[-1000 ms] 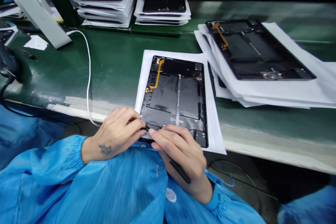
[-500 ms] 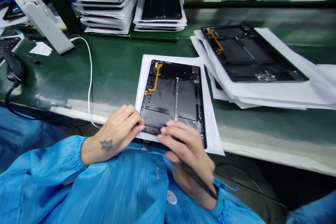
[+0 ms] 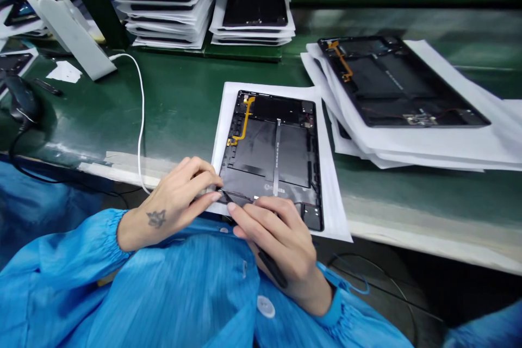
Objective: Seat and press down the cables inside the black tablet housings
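A tablet back housing (image 3: 256,144) with black inner parts lies on a white paper sheet (image 3: 335,201). A yellow flex cable (image 3: 246,119) runs down its left side. My left hand (image 3: 181,190) is at the housing's lower left corner, thumb and forefinger pinched close to a thin dark wire (image 3: 240,194); whether they grip it is hard to see. In my right hand (image 3: 281,234) is a pair of black tweezers (image 3: 272,269), its rear end jutting out below the palm. Its tip points at the wire near my left fingertips. The right hand hides part of the lower edge.
To the right, another tablet housing (image 3: 402,81) rests on stacked paper sheets (image 3: 432,147). Tall stacks of paper-separated panels (image 3: 167,5) stand at the back. On the left are a white stand (image 3: 73,38), a white cable (image 3: 142,103) and a black handheld device (image 3: 22,100).
My right hand has moved left and turned, bringing the tweezers' tip to the lower left corner beside my left fingers. My left hand has shifted slightly. The view has moved a little.
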A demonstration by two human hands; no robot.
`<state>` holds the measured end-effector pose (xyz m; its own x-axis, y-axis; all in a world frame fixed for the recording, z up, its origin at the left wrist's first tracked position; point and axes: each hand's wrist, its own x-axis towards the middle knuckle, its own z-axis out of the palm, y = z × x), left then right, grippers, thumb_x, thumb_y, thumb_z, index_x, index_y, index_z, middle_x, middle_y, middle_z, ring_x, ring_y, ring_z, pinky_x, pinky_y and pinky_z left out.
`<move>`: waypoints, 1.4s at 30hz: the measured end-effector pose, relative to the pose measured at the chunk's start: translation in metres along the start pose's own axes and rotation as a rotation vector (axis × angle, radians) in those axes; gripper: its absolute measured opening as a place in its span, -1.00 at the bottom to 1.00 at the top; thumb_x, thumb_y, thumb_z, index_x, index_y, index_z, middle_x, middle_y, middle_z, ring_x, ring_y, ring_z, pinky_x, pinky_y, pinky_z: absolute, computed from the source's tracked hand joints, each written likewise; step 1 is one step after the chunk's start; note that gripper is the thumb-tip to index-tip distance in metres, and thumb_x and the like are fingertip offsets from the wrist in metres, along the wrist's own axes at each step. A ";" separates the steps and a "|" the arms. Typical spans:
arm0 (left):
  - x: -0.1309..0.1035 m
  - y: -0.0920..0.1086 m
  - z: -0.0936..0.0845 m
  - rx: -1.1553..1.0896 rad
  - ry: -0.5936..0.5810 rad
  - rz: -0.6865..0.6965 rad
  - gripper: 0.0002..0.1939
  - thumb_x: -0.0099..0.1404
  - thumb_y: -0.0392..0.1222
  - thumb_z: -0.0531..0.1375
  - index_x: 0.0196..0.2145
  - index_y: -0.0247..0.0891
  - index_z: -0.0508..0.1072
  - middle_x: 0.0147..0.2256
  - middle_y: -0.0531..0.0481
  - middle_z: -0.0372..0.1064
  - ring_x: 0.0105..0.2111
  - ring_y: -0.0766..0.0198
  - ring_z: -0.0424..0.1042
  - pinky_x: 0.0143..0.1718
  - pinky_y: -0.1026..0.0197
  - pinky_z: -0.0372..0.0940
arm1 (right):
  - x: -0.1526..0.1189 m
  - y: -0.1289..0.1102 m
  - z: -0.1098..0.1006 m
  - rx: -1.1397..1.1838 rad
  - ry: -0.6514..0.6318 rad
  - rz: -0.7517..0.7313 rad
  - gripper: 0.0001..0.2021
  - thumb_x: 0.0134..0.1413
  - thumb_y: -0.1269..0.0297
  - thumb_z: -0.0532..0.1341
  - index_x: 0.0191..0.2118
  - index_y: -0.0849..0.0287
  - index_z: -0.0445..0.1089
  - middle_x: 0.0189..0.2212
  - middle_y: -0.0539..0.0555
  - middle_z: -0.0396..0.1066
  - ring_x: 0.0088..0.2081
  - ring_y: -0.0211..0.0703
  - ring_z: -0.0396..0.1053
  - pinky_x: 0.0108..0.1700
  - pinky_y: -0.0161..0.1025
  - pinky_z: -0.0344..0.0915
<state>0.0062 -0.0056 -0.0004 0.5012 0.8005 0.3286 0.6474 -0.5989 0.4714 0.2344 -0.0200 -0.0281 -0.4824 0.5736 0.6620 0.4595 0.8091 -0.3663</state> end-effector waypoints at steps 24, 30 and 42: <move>0.016 0.008 -0.008 -0.178 0.076 -0.116 -0.89 0.48 -0.25 0.12 -0.23 -0.23 0.42 -0.33 0.03 0.38 -0.32 0.32 0.38 -0.33 0.26 0.29 | 0.031 0.002 0.017 0.005 -0.024 0.154 -0.79 0.25 0.57 0.08 -0.30 0.19 0.40 -0.42 0.07 0.38 -0.35 -0.11 0.19 -0.30 -0.14 0.12; -0.001 0.008 0.010 -0.085 0.311 -0.026 -0.87 0.42 -0.31 0.22 -0.09 -0.23 0.50 -0.27 -0.03 0.47 -0.29 0.31 0.46 -0.34 0.28 0.36 | 0.031 0.005 0.017 0.089 -0.032 0.213 -0.80 0.21 0.59 0.11 -0.32 0.18 0.39 -0.42 0.05 0.37 -0.35 -0.14 0.21 -0.30 -0.17 0.11; 0.010 0.011 0.005 -0.049 0.237 -0.012 -0.92 0.45 -0.34 0.16 -0.21 -0.25 0.45 -0.34 -0.01 0.43 -0.33 0.30 0.43 -0.31 0.26 0.35 | 0.031 0.003 0.013 0.016 -0.026 0.173 -0.82 0.31 0.50 0.10 -0.21 0.23 0.45 -0.34 0.11 0.44 -0.29 -0.10 0.26 -0.26 -0.14 0.20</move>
<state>0.0211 -0.0038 0.0042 0.3415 0.7940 0.5029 0.6208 -0.5923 0.5136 0.2115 0.0017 -0.0174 -0.4170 0.7072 0.5710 0.5250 0.7002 -0.4838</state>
